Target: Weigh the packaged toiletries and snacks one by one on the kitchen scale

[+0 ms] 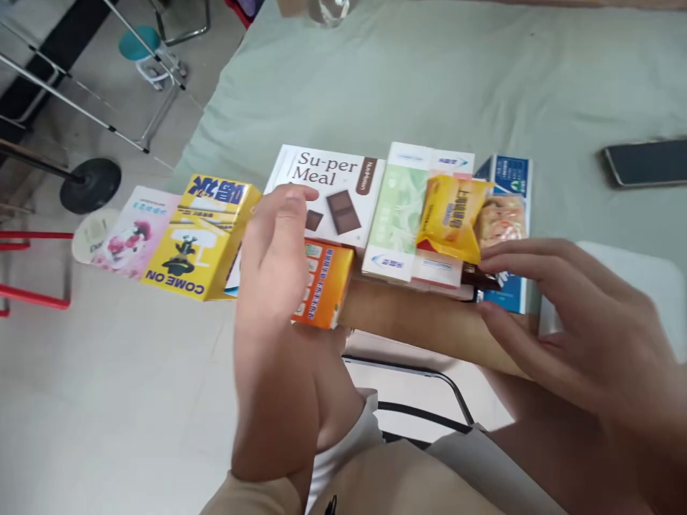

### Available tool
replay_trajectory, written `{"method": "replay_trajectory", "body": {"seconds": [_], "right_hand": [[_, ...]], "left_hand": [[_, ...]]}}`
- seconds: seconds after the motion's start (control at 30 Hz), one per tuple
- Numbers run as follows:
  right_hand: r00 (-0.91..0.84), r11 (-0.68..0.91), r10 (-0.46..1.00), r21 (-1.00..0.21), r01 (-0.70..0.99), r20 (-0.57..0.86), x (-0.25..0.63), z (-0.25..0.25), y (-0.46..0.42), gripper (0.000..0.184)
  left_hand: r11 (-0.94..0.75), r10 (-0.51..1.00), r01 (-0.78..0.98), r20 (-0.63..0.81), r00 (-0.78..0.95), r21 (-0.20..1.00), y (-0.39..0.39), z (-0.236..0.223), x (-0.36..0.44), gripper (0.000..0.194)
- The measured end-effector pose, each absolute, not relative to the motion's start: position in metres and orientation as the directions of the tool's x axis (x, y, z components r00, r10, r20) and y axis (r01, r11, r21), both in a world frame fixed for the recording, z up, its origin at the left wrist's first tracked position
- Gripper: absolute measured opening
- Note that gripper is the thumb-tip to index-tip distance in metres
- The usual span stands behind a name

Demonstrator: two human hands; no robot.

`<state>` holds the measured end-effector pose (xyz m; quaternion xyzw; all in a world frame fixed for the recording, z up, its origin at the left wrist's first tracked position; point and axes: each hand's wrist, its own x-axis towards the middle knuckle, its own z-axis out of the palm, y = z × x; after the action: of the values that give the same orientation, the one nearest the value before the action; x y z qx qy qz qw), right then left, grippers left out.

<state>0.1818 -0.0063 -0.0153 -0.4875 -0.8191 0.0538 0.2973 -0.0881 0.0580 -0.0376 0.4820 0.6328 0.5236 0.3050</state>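
Observation:
My left hand [276,261] is over the row of packages, its fingers stretched out beside a white Su-per Meal box [354,182] and an orange box [325,282]. A yellow COME ON box [201,236] and a pink floral package [139,232] lie to its left. My right hand [580,315] has thumb and index finger apart, close to a dark brown wrapper [480,277]; whether it touches it is unclear. Near those fingertips are a yellow wrapped packet [454,218], a clear-wrapped snack [502,218] and a blue box [515,286]. A green-and-white box [397,211] lies between the hands.
The packages lie along the front edge of a table with a pale green cloth [429,79]. A phone [647,162] is at right, above a white item [644,275] partly behind my hand. A drying rack [101,118], teal stool [139,43] and red metal frame [37,290] stand left.

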Motion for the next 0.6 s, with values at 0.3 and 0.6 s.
{"method": "replay_trajectory", "body": {"seconds": [0.3,0.6], "right_hand": [[-0.618,0.646,0.763,-0.246,0.723,0.187,0.089,-0.017,0.108,0.083],[-0.658,0.619,0.753,-0.325,0.715,-0.013,0.088,-0.064,0.177,0.103]], "left_hand": [[-0.023,0.940,0.213,0.093,-0.328,0.977,0.058,-0.050,-0.112,0.038],[-0.080,0.934,0.207,0.146,-0.325,0.975,0.061,-0.057,-0.119,0.042]]}}
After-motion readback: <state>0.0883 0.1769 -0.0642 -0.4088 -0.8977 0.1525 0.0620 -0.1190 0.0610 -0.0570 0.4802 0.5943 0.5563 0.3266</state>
